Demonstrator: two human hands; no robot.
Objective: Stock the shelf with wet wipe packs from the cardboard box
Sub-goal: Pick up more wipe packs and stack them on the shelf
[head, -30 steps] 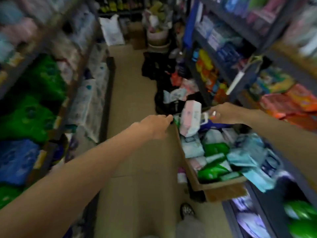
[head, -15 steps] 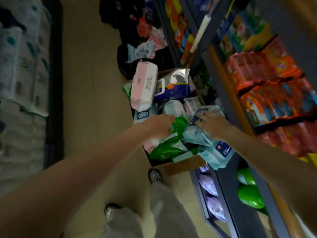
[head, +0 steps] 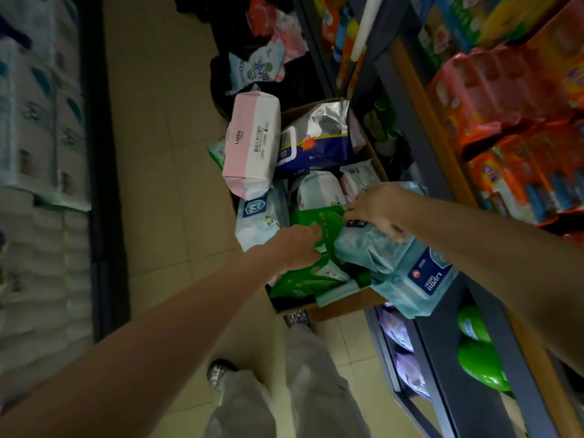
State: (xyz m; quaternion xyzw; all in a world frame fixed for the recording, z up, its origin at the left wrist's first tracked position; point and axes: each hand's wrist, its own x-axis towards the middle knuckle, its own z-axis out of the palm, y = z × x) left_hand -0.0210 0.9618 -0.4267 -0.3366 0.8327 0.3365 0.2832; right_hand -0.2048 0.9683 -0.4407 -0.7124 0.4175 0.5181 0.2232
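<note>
A cardboard box (head: pixel 343 306) full of wet wipe packs stands on the floor against the right-hand shelf (head: pixel 442 339). My left hand (head: pixel 298 246) reaches into the box, its fingers closed on a green pack (head: pixel 319 221). My right hand (head: pixel 377 210) lies on top of a light blue pack (head: pixel 373 248) and grips its upper edge. Another light blue pack (head: pixel 423 279) hangs over the box's near right corner. A pink and white pack (head: pixel 252 143) and a silver and blue bag (head: pixel 319 140) sit on the far end of the pile.
The right-hand shelf holds orange and red packs (head: pixel 505 99) higher up, green packs (head: pixel 480 361) and purple packs (head: pixel 401 346) lower down. White tissue bundles (head: pixel 41 128) fill the left shelf. Loose packs lie on dark bags (head: pixel 259 67) beyond the box. My legs (head: pixel 284 390) stand on the tiled aisle.
My head has tilted down toward the box. Both hands came from the box's far rim to its near end; the left closed on the green pack, the right on the light blue pack.
</note>
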